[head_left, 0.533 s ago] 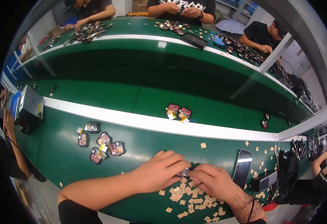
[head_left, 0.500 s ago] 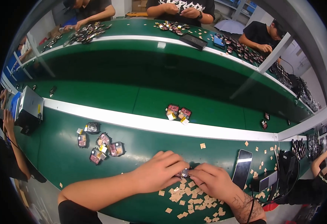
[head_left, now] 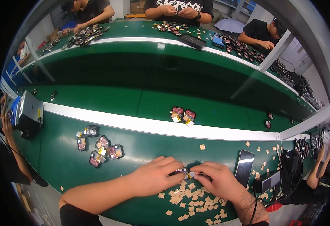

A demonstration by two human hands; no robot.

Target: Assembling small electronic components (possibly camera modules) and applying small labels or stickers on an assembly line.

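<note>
My left hand [head_left: 159, 172] is closed around a small black electronic casing [head_left: 180, 171], held low over the table in front of me. A silver pouch battery [head_left: 191, 174] with a bit of yellow tape sticks out from the casing's right side. The thumb and fingertips of my right hand [head_left: 220, 180] pinch at that battery's edge. Something dark shows under the right fingers, too hidden to name. Beneath both hands lies a spread of small tan square pads [head_left: 200, 201]. To the left sit several similar open casings [head_left: 116, 151] with reddish circuit boards, some with batteries attached.
A phone [head_left: 244, 168] and a black box-shaped device [head_left: 267, 182] with cables lie right of my hands. A white rail [head_left: 146, 124] crosses the green table [head_left: 63, 158]; two casings [head_left: 183, 114] lie beyond it. Co-workers sit opposite and at both sides; a grey machine [head_left: 30, 111] stands left.
The casing has tilted in my left hand, so its battery now shows more plainly at the right. My right hand has shifted slightly up and left. The view has moved a little.
</note>
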